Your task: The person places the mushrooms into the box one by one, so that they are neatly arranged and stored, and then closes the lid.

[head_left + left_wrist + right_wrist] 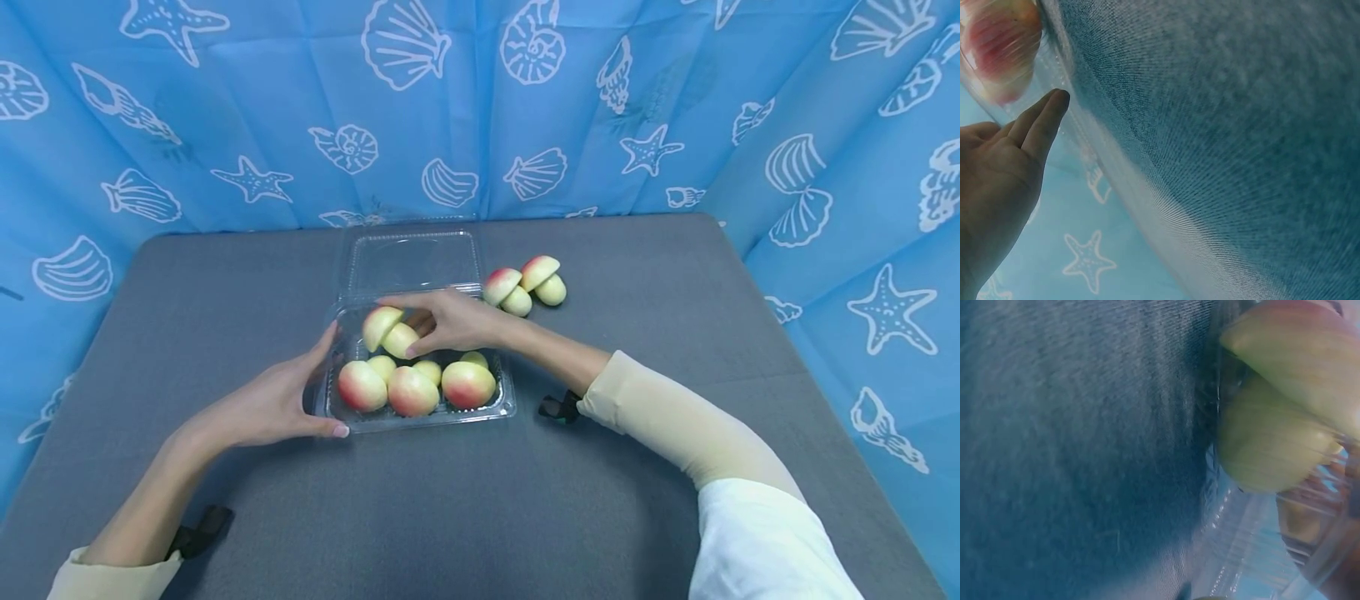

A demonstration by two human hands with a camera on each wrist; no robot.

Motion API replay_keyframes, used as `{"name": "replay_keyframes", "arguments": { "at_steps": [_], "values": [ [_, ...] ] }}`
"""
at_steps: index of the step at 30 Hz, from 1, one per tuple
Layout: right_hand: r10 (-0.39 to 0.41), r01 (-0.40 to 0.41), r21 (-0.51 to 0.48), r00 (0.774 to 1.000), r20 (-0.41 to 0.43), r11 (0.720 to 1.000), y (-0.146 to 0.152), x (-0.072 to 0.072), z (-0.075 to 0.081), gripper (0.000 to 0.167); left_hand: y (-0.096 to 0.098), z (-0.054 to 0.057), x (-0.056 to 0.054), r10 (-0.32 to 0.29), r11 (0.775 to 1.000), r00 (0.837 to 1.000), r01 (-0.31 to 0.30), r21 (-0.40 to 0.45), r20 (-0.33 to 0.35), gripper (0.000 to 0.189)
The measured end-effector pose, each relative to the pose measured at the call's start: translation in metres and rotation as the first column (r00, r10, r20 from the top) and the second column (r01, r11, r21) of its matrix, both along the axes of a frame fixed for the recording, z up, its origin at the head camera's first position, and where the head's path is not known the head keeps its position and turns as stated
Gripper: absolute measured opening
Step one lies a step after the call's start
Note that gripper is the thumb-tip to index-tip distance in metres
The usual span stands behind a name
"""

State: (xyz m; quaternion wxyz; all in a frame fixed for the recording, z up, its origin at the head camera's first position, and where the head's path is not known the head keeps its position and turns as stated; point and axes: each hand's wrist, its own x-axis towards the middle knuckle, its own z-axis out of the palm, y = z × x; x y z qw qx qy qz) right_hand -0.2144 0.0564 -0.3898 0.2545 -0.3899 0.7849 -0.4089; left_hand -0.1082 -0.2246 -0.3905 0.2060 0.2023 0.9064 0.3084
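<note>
A clear plastic clamshell box (433, 422) lies with its lid laid back. Along its front sit three toy mushrooms with pink-and-cream caps, among them the middle mushroom (413, 392). My right hand (461, 321) reaches into the back of the box and holds another toy mushroom (383, 327), cap to the left, between thumb and fingers. At the box's left side is my left hand (273, 400), its fingers straight along the wall and its thumb by the front corner. Through the clear wall, the right wrist view shows a mushroom (1266, 434) close up.
Two more toy mushrooms lie on the grey cloth right of the lid, a nearer mushroom (502, 287) and a farther mushroom (542, 276). The clear lid (412, 258) lies toward the back edge. A blue shell-print curtain (465, 108) hangs behind the grey table (480, 517).
</note>
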Motion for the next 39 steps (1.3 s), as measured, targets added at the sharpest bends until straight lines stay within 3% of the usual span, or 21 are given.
{"name": "replay_keyframes", "arguments": {
  "at_steps": [8, 18, 33, 39],
  "values": [
    [0.015, -0.016, 0.042, 1.0, 0.027, 0.999, -0.0055, -0.0015, -0.0026, 0.075, 0.0003, 0.0, -0.0007, 0.005, 1.0, 1.0, -0.005, -0.009, 0.006, 0.134],
    [0.051, -0.052, 0.024, 0.998, 0.04, 0.998, -0.0079, -0.0026, -0.0065, 0.076, 0.002, 0.001, -0.0026, 0.006, 1.0, 0.999, -0.007, 0.011, 0.042, 0.133],
    [0.079, -0.073, 0.084, 0.995, -0.067, 0.994, -0.0095, -0.0006, -0.0091, 0.077, 0.0011, 0.0006, -0.0003, 0.001, 1.0, 0.999, -0.002, 0.027, 0.044, 0.13],
    [0.062, -0.063, 0.056, 0.998, 0.011, 0.996, -0.0064, 0.0002, -0.0055, 0.076, 0.0009, -0.0012, 0.0008, -0.004, 0.999, 1.0, 0.003, 0.036, 0.031, 0.13]
  ]
}}
